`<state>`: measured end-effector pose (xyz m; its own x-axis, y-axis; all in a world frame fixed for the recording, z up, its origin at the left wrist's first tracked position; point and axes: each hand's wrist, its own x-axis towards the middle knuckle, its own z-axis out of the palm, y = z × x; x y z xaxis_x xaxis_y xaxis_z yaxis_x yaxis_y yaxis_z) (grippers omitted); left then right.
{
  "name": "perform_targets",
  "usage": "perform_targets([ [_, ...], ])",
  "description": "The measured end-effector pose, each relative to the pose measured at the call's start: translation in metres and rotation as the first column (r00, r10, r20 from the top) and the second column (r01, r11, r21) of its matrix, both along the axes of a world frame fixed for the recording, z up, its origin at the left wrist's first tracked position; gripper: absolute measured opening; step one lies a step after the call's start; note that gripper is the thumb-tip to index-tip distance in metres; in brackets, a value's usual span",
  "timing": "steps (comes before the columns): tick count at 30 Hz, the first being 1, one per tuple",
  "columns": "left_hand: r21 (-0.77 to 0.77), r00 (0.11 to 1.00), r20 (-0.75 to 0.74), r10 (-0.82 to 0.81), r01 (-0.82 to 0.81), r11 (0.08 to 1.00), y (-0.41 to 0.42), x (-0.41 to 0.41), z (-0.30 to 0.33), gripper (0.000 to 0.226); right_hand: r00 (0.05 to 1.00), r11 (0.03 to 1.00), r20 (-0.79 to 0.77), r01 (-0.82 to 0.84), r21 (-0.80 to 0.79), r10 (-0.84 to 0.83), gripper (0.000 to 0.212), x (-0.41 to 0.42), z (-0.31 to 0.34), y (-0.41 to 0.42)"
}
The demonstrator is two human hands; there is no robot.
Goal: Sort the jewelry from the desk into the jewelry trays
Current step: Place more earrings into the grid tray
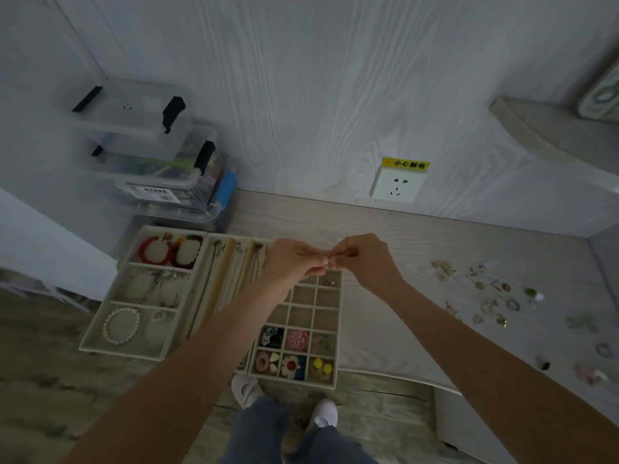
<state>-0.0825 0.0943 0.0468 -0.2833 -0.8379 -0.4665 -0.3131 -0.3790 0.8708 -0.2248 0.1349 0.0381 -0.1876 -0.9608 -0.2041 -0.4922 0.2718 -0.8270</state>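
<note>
Bracelet tray (100, 343) at left on desk (385, 236), necklace tray (214, 283) next, grid tray (336, 329) beside it. Left hand (288, 262) and right hand (365, 259) meet above grid tray's far end, fingertips pinching one tiny piece (326, 259) between them, too small to identify. Loose jewelry (485, 293) lies scattered on desk at right.

Three beige jewelry trays sit at the lower centre-left: a bracelet tray (100, 324) with red and pearl bracelets, a necklace tray (231, 244), and a grid tray (337, 329) holding colourful pieces in its lower cells. Loose jewelry (485, 293) lies scattered at the right.
</note>
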Motion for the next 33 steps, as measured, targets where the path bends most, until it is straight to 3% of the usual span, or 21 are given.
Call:
perform_targets([
  [2,0.084,1.000,-0.019,0.018,-0.016,0.996,-0.002,-0.003,-0.006,0.017,0.998,1.000,-0.053,-0.015,0.027,0.016,0.007,-0.001,-0.006,0.000],
  [5,0.072,0.998,0.024,-0.061,0.059,0.996,-0.004,-0.008,-0.017,0.019,0.994,0.998,-0.103,-0.024,0.052,0.029,0.008,-0.004,-0.014,0.001],
  [10,-0.128,0.949,0.233,-0.212,0.246,0.961,-0.007,-0.010,-0.031,0.014,0.981,0.999,-0.190,-0.027,0.047,0.035,0.010,-0.004,-0.028,0.003],
  [14,-0.231,0.903,0.345,-0.257,0.347,0.909,-0.008,-0.012,-0.047,0.009,0.926,0.994,-0.363,-0.081,0.075,0.102,0.016,0.000,-0.038,0.006],
  [20,-0.267,0.819,0.525,-0.230,0.415,0.870,-0.004,-0.017,-0.061,0.010,0.812,0.998,-0.580,-0.035,0.059,0.062,0.020,0.007,-0.048,0.007],
  [24,-0.314,0.776,0.611,-0.156,0.419,0.852,-0.002,-0.020,-0.063,0.012,0.785,0.998,-0.618,0.009,0.069,0.035,0.026,0.010,-0.051,0.003],
  [33,-0.291,0.671,0.725,-0.154,0.502,0.815,-0.001,-0.024,-0.064,0.020,0.669,0.996,-0.739,-0.032,0.084,0.084,0.016,0.021,-0.048,0.002],
])
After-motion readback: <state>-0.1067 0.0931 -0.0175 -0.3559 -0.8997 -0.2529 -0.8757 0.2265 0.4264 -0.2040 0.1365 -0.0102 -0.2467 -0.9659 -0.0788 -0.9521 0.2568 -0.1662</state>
